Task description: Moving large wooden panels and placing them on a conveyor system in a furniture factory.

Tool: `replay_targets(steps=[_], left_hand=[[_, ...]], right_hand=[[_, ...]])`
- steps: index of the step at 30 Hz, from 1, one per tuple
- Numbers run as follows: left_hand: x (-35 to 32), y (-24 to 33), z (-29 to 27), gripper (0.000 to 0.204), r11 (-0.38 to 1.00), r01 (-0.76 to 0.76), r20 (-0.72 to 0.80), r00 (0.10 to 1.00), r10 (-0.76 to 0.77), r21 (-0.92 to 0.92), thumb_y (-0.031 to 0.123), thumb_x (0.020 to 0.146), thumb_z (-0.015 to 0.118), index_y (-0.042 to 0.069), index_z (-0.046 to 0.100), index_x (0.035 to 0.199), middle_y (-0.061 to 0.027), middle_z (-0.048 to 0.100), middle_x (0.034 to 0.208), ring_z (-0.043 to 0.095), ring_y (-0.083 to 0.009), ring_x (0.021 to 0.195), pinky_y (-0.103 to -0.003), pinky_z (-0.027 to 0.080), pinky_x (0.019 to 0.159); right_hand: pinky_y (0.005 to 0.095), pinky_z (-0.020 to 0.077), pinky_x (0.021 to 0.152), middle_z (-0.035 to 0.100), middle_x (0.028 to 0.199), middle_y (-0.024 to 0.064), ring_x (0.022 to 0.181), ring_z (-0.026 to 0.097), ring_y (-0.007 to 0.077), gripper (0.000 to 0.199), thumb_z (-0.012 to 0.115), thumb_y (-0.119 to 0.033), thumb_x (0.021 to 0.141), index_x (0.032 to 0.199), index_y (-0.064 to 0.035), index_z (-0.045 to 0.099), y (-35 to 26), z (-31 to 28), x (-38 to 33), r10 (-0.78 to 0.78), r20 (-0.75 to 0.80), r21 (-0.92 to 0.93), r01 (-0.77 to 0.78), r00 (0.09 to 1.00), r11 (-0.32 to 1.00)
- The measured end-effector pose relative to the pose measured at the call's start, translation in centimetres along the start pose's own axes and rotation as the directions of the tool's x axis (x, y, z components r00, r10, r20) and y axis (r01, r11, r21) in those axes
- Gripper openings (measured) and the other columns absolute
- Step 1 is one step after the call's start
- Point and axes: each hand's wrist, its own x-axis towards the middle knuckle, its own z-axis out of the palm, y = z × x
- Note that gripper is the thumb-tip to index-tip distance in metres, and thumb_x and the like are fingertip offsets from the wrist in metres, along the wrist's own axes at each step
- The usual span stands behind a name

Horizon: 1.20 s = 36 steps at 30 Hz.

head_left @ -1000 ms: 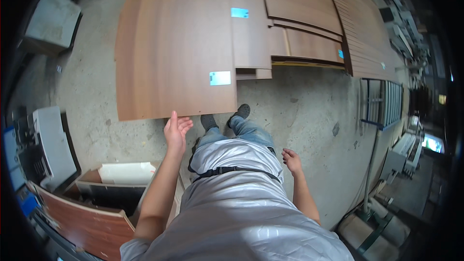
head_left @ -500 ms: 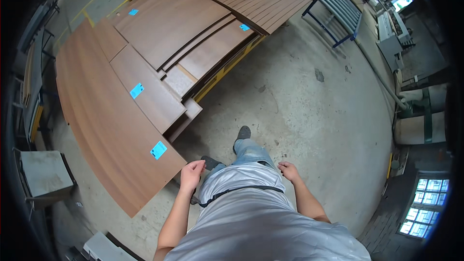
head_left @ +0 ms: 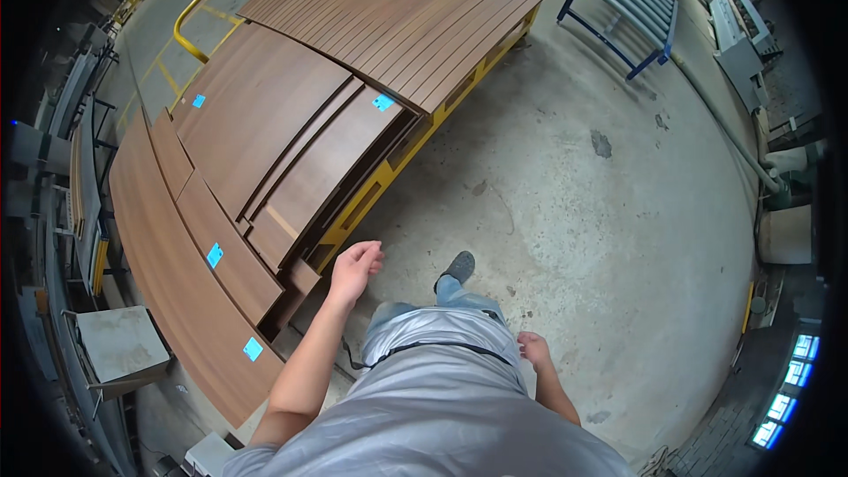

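My left hand [head_left: 355, 272] is raised in front of my waist, its fingers curled in with nothing seen in them. It hangs just off the near corner of a stack of brown wood-grain panels and touches none of them. Low at my right side is my right hand [head_left: 533, 350], fingers loosely curled and empty, over the concrete floor. On the left lies a long wood-grain panel [head_left: 159, 256] with a blue label [head_left: 253, 349]. Beside it is a narrower panel [head_left: 231, 276]. Farther off, a wide panel [head_left: 256, 97] and a grooved panel [head_left: 424, 18] lie on the stack.
The stack rests on a yellow frame [head_left: 349, 223], and a yellow tube handle [head_left: 181, 22] rises behind it. A blue-legged roller conveyor [head_left: 623, 0] stands far right. Along the right runs a floor pipe [head_left: 729, 128]. A grey-topped stand [head_left: 122, 343] is at the left.
I have stepped forward and the view has turned, so the panels sit farther left and nearer. My left hand has risen forward; my right hand has dropped back toward my side.
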Motion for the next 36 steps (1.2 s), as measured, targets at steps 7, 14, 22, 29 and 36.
replay_targets(steps=[7,14,22,29,36], left_hand=[[8.8,7.2,8.9,0.029,0.998,0.021,-0.044,0.999,-0.023,-0.055,0.025,0.095,0.057,0.002,0.059,0.112,-0.0056,0.063,0.094,0.06,-0.0103,0.076,-0.024,0.05,0.07],[18.8,11.3,12.0,0.029,0.977,-0.017,-0.124,0.992,-0.01,-0.214,0.026,0.093,0.06,0.003,0.054,0.108,-0.0069,0.062,0.093,0.061,-0.0132,0.073,-0.026,0.052,0.068],[27.3,12.5,12.7,0.026,0.99,-0.064,-0.297,0.955,0.025,-0.124,0.019,0.091,0.064,0.004,0.044,0.085,-0.0045,0.054,0.066,0.06,-0.014,0.055,-0.025,0.05,0.052],[27.1,12.8,11.8,0.023,0.962,0.02,-0.173,0.982,-0.07,-0.272,0.019,0.097,0.053,0.005,0.038,0.088,-0.0063,0.051,0.074,0.062,-0.0184,0.06,-0.031,0.057,0.06],[27.8,12.6,12.1,0.023,0.96,0.06,-0.188,0.975,-0.114,-0.274,0.021,0.097,0.052,0.006,0.036,0.09,-0.0078,0.052,0.078,0.063,-0.0207,0.061,-0.034,0.057,0.062]], right_hand=[[0.0266,0.0498,0.065,0.065,0.097,0.002,0.075,0.057,0.0116,0.028,0.057,-0.022,0.091,0.115,-0.0082,0.062,-11.4,-8.9,5.1,-0.08,-0.089,0.097,0.089,0.993,0.991],[0.0261,0.0498,0.066,0.065,0.099,0.0032,0.075,0.056,0.0107,0.031,0.057,-0.024,0.092,0.117,-0.0059,0.06,-21.8,-12.2,9.2,-0.106,-0.159,0.161,0.131,0.982,0.978],[0.029,0.0508,0.067,0.066,0.096,0.0026,0.076,0.058,0.0127,0.028,0.058,-0.023,0.091,0.114,-0.0074,0.063,-30.1,-11.7,12.6,-0.03,-0.065,-0.02,0.029,0.997,0.999],[0.0294,0.0506,0.07,0.066,0.094,0.0024,0.08,0.06,0.0136,0.029,0.06,-0.024,0.089,0.112,-0.0068,0.065,-41.4,-12.3,17.7,-0.085,-0.067,-0.037,0.083,0.994,0.996],[0.0273,0.0497,0.072,0.066,0.095,0.0052,0.081,0.059,0.012,0.034,0.062,-0.023,0.089,0.116,-0.0032,0.063,-57.4,-11.2,22.7,-0.497,-0.047,-0.122,0.489,0.866,0.864]])
